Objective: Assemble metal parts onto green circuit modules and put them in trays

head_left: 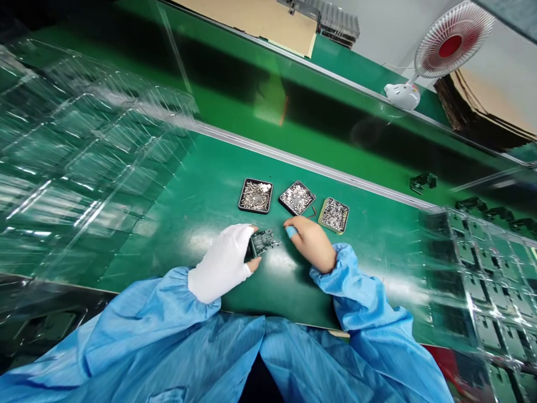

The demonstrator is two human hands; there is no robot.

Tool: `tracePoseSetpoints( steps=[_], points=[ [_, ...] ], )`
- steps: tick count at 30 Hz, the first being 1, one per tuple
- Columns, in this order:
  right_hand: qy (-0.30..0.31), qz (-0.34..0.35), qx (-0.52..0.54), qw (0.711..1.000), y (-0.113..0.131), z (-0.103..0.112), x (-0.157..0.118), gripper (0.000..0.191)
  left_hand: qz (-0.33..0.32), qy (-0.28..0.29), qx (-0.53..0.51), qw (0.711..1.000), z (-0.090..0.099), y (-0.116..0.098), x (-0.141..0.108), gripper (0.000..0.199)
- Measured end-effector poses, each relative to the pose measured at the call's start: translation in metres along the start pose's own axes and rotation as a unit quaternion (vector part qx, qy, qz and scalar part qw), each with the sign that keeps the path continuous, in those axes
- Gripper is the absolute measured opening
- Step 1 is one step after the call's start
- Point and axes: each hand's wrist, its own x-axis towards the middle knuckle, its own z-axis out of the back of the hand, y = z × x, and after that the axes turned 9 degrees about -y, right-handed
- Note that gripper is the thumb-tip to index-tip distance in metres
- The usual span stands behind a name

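In a white glove with bare fingertips, my left hand (pixel 224 258) grips a small dark plastic part (pixel 263 242) from its left side, above the green bench. My right hand (pixel 311 240), bare but for a blue cover on one finger, is closed just right of the part and apart from it. Whatever its fingertips pinch is too small to make out. Beyond the hands stand three small trays of tiny metal pieces: a left tray (pixel 255 195), a middle tray (pixel 297 197) and a right tray (pixel 334 215). A small L-shaped hex key (pixel 311 212) lies by the middle tray.
Clear plastic trays (pixel 79 129) are stacked at the left. More clear trays (pixel 486 268) on the right hold dark parts. A metal rail (pixel 285 159) runs behind the small trays. On the shelf above are a fan (pixel 451 47) and cardboard (pixel 482 106).
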Motion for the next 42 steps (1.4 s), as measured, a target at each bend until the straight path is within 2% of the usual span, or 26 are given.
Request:
tracePoseSetpoints(
  steps=[7, 9, 12, 15, 17, 20, 23, 27, 38, 42],
  points=[
    [0.017, 0.041, -0.181, 0.983, -0.024, 0.004, 0.003, 0.018, 0.04, 0.049, -0.062, 0.996, 0.009, 0.016, -0.004, 0.055],
    [0.01, 0.072, -0.16, 0.984, -0.023, 0.004, 0.0, 0.021, 0.061, 0.06, -0.08, 0.993, 0.009, 0.019, -0.006, 0.056],
    [-0.014, 0.113, -0.037, 0.993, -0.014, 0.006, -0.007, 0.023, 0.071, 0.069, -0.091, 0.991, 0.007, 0.021, -0.008, 0.053],
    [0.03, 0.088, 0.087, 0.992, 0.003, 0.004, -0.015, 0.021, 0.062, 0.07, -0.097, 0.991, 0.007, 0.021, -0.01, 0.052],
    [0.07, 0.049, 0.113, 0.99, 0.013, -0.002, -0.019, 0.02, 0.054, 0.071, -0.102, 0.991, 0.007, 0.021, -0.011, 0.053],
    [0.093, 0.015, 0.09, 0.992, 0.02, -0.013, -0.022, 0.019, 0.051, 0.075, -0.106, 0.99, 0.008, 0.022, -0.012, 0.053],
    [0.098, 0.008, 0.081, 0.992, 0.02, -0.018, -0.023, 0.017, 0.046, 0.074, -0.111, 0.99, 0.008, 0.023, -0.013, 0.052],
    [0.103, 0.004, 0.077, 0.992, 0.019, -0.014, -0.022, 0.015, 0.033, 0.065, -0.117, 0.99, 0.009, 0.023, -0.011, 0.051],
    [0.182, 0.004, -0.007, 0.983, 0.029, -0.005, -0.007, 0.014, 0.026, 0.072, -0.112, 0.991, 0.011, 0.022, -0.007, 0.048],
    [0.183, -0.016, 0.031, 0.983, 0.028, -0.005, -0.006, 0.02, 0.032, 0.074, -0.117, 0.99, 0.01, 0.022, -0.007, 0.049]
  ],
)
